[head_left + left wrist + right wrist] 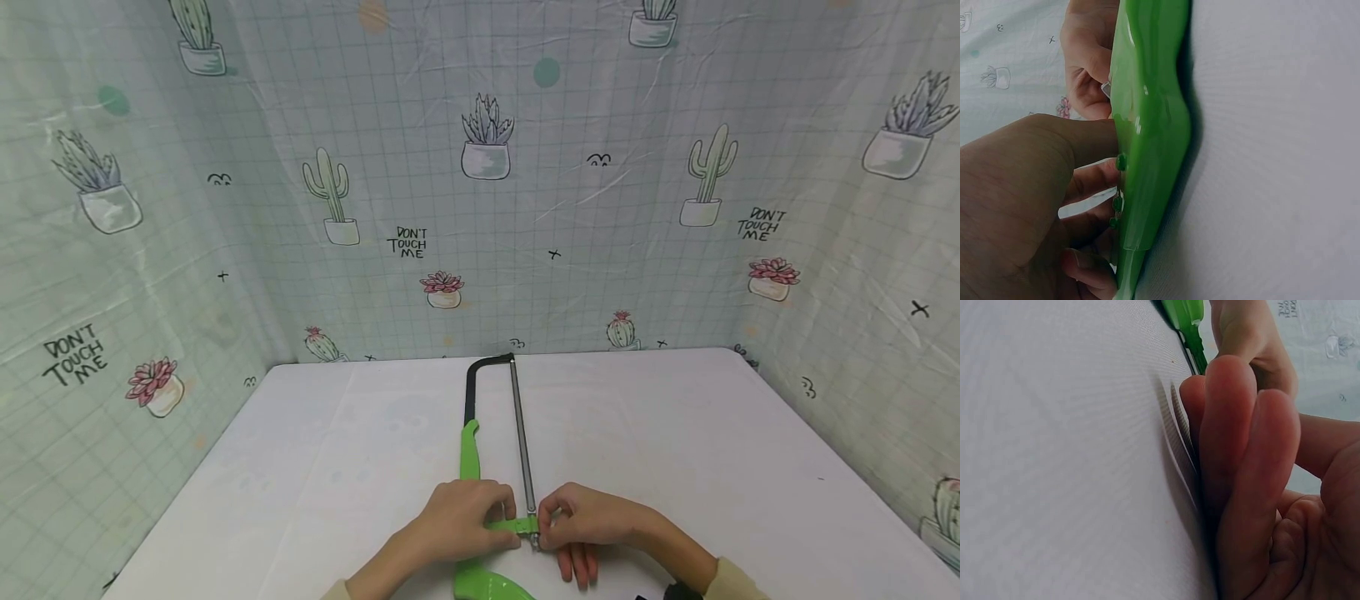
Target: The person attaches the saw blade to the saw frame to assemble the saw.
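White table (675,467) with cactus curtains behind. Left hand (465,521) clamps the green saw (470,454) near its handle. Right hand (592,521) pinches the blade's (522,442) near end. Saw lies flat, near the middle.

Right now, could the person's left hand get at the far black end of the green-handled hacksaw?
Probably yes: the left hand holds the green-handled hacksaw near its handle, and bare white table lies alongside up to the black end.
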{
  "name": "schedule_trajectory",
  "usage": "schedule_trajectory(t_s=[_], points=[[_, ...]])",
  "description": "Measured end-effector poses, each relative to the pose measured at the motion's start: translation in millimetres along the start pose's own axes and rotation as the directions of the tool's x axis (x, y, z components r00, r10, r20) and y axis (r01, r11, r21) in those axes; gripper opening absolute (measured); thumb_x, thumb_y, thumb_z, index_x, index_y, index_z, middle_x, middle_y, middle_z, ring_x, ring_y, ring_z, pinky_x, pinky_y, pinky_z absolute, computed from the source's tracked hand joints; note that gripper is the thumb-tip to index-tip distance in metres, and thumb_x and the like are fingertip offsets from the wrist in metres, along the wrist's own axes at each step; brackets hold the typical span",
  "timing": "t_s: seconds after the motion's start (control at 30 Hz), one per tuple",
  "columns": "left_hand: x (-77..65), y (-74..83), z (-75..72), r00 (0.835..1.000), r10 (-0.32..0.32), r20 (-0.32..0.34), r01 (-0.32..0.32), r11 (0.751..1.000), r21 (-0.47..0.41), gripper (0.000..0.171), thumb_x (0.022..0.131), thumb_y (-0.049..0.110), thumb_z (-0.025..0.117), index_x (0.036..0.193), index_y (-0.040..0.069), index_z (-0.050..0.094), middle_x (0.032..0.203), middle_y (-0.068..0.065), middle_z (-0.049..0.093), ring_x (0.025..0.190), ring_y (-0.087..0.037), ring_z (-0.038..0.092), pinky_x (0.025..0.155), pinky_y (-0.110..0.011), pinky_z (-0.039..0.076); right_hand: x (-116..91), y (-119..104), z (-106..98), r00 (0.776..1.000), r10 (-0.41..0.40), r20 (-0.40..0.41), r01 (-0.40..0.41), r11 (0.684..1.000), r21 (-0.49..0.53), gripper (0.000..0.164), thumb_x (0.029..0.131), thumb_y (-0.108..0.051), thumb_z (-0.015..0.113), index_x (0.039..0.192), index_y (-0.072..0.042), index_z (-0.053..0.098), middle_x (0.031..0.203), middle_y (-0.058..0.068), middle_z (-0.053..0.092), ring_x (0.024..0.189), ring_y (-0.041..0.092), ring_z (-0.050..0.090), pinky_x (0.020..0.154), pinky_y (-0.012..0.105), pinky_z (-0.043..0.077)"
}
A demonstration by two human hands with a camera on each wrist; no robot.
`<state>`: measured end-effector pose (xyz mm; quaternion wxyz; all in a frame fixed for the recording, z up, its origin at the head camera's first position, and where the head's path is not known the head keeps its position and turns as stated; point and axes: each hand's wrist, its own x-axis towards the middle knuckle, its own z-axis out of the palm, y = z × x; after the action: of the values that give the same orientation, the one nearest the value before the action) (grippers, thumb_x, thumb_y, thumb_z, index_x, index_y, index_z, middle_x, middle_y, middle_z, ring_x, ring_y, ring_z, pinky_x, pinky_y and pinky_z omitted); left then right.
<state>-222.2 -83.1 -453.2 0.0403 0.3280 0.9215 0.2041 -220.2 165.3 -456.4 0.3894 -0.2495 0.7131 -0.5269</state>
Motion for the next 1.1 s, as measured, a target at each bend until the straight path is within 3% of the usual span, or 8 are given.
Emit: schedule_trajectory(t_s=[0.17,0.23,0.37,0.43,1.1], points=[[-0.5,1.1,-0.4,1.000,-0.001,-0.003,0.001,1.000,0.003,0.024,0.082,0.053,0.079,0.089,0.032,0.069,0.074,0.021,0.054,0.067,0.002,0.048,0.059,-0.022,0.038,-1.2,-1.1,0.2,1.000,0.002,0.004,-0.002,1.000,0.007,0.007,0.096,-0.014,0.061,0.095,-0.007,0.063,0.082,0.053,0.058,0.045,0.007,0.064,0.043,0.022,0.049],[-0.5,1.3,-0.7,1.000,-0.002,-0.004,0.002,1.000,0.004,0.024,0.082,0.053,0.079,0.089,0.032,0.069,0.074,0.021,0.054,0.067,0.002,0.048,0.059,-0.022,0.038,-1.5,-1.2,-0.2,1.000,0.005,0.008,-0.005,1.000,0.013,0.007,0.096,-0.014,0.061,0.095,-0.007,0.063,0.074,0.042,0.065,0.045,0.006,0.064,0.043,0.021,0.049],[-0.6,1.4,-1.2,1.000,0.000,-0.006,0.000,1.000,0.004,0.024,0.082,0.052,0.079,0.089,0.032,0.069,0.074,0.021,0.054,0.067,0.002,0.048,0.059,-0.022,0.038,-1.6,-0.6,-0.9,1.000,0.008,0.017,-0.009,1.000,0.020,0.007,0.096,-0.014,0.062,0.094,-0.008,0.064,0.064,0.007,0.071,0.046,0.005,0.064,0.043,0.021,0.049],[-0.9,1.5,-1.4,1.000,0.002,-0.007,-0.002,1.000,0.004,0.024,0.082,0.052,0.079,0.089,0.032,0.069,0.074,0.021,0.054,0.068,0.002,0.048,0.060,-0.022,0.038,-1.5,-0.1,-0.8,1.000,0.011,0.019,-0.012,1.000,0.021,0.007,0.096,-0.015,0.062,0.094,-0.009,0.064,0.063,-0.001,0.070,0.046,0.004,0.063,0.043,0.020,0.049],[-0.4,0.1,-0.1,1.000,0.006,-0.015,-0.006,1.000,0.009,0.024,0.082,0.053,0.079,0.089,0.033,0.068,0.074,0.022,0.053,0.068,0.001,0.048,0.060,-0.022,0.038,-1.8,-1.5,-0.2,1.000,0.011,0.013,-0.011,1.000,0.013,0.009,0.094,-0.019,0.068,0.094,-0.010,0.066,0.062,-0.002,0.070,0.046,0.003,0.063,0.043,0.019,0.048]])
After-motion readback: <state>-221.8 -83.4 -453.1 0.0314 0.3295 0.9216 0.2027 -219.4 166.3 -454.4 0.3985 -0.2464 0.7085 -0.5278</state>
